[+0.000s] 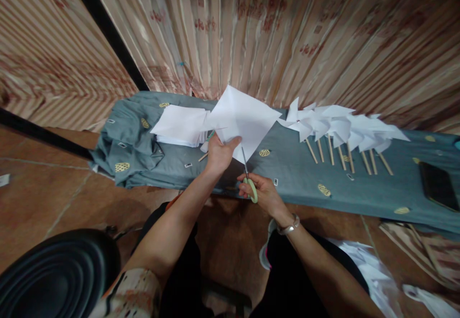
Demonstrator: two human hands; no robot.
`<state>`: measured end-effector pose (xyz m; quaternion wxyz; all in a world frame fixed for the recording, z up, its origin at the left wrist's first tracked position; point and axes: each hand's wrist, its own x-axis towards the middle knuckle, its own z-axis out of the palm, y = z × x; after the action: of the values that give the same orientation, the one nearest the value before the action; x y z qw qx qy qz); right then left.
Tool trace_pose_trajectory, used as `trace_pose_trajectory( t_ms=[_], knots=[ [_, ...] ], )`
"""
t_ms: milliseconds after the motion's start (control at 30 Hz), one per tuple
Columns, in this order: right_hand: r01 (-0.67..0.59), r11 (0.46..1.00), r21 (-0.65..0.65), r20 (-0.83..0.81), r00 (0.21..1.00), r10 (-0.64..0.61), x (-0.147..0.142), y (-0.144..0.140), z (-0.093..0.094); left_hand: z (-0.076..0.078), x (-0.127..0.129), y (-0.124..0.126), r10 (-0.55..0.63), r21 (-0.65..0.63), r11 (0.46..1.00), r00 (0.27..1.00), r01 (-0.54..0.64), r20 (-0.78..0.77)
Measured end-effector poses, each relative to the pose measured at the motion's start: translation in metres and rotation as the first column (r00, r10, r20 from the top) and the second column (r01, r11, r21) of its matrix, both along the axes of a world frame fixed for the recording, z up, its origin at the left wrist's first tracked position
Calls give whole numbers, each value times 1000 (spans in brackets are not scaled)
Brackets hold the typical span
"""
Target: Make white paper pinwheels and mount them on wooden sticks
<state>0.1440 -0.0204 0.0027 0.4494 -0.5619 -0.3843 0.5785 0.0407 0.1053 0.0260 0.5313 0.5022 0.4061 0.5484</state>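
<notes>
My left hand (221, 152) pinches a white square sheet of paper (247, 119) near its lower left edge, the thumb lying on top. The sheet is raised above the cloth, one corner pointing toward me. In my right hand (264, 191) are scissors (254, 191) with pale green handles, fingers closed round the loops. Their blades meet the paper's near corner. To the left of the sheet lies a stack of white paper (178, 124). Beside my left hand a wooden stick and a small greenish item show in part; what the latter is I cannot tell.
White paper pinwheels (338, 124) on wooden sticks lie in a row on the right of the cloth-covered bench (302, 179). A dark phone (438, 184) rests at the far right. Curtains (230, 30) hang behind. A black round stool (57, 275) stands at lower left; white paper (370, 270) lies at lower right.
</notes>
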Motion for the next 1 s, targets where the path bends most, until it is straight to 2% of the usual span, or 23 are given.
trace_pose_trajectory(
  t_ms=[233,467,767,1000],
  knots=[
    [36,999,-21,-32,999,-37,-2,1,4,-1,1,1,10,3,1000,1000,-10,6],
    [33,999,-16,-21,999,-33,-1,1,2,-3,1,1,48,-26,999,999,-48,4],
    [35,999,-17,-24,999,-35,-2,2,3,-3,1,1,48,8,999,999,-48,-24],
    [44,999,-12,-11,999,-44,-3,2,5,-1,1,0,55,-23,998,998,-56,-38]
  ],
)
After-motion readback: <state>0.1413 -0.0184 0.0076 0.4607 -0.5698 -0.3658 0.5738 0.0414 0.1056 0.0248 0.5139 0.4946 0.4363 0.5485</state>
